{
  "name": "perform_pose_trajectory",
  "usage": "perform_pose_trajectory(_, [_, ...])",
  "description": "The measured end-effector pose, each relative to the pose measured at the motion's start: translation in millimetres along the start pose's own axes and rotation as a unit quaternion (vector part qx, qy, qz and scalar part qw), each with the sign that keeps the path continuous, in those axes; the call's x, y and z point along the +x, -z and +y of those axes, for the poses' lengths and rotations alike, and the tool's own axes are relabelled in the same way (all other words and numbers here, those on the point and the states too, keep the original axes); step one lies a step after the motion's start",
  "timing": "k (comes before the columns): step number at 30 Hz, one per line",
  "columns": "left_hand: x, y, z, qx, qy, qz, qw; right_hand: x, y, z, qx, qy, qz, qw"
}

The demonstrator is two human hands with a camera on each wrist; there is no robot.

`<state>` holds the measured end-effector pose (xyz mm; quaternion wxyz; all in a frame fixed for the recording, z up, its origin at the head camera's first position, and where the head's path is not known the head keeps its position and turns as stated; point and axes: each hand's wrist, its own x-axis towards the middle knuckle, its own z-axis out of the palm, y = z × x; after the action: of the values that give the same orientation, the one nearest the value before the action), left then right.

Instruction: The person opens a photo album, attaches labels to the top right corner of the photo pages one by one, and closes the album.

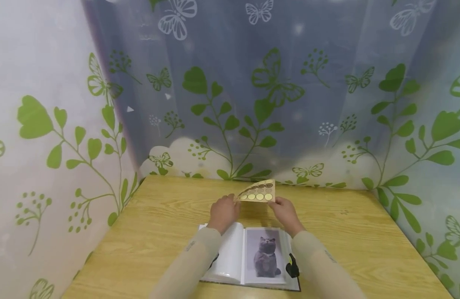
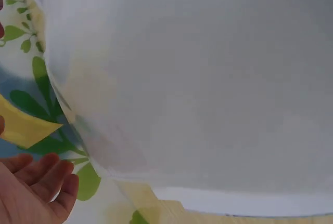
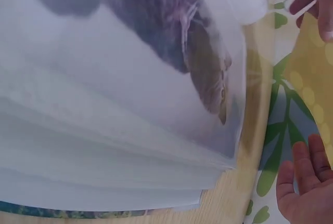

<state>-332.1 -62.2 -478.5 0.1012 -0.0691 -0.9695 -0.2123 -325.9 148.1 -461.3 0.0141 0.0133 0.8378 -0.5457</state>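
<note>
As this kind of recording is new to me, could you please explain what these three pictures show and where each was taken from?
There is no machine here: a person works with two bare hands. The wide picture comes from a camera worn on the head, looking forward and down. The two closer ones come from cameras worn on the left and right wrists.

On the wood-patterned table lies an open album, with a cat picture on its right side. Beyond the album, the left hand and the right hand hold up a bent yellowish sheet with rows of round shapes, one hand at each side. A leaf-and-butterfly backdrop stands behind.
</note>
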Motion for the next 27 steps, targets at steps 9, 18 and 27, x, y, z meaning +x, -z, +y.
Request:
perform_pose_trajectory(9, [-3.5,9.6,-2.5,-0.251,0.06,-0.036,0.9656,-15.5,10,1,0.041,-0.023,-0.007,0.9989])
perform_pose_trajectory(18, [-12.8,19.5,-1.0,-0.353,0.039,-0.058,0.9329,-29.8,21,12,0.039,-0.026,-0.01,0.9988])
perform_pose_trajectory(27, [-29.5,27.2,2.6,-0.425,0.07,-0.084,0.8986,-42.4,28,20,0.014,-0.028,-0.018,0.9993])
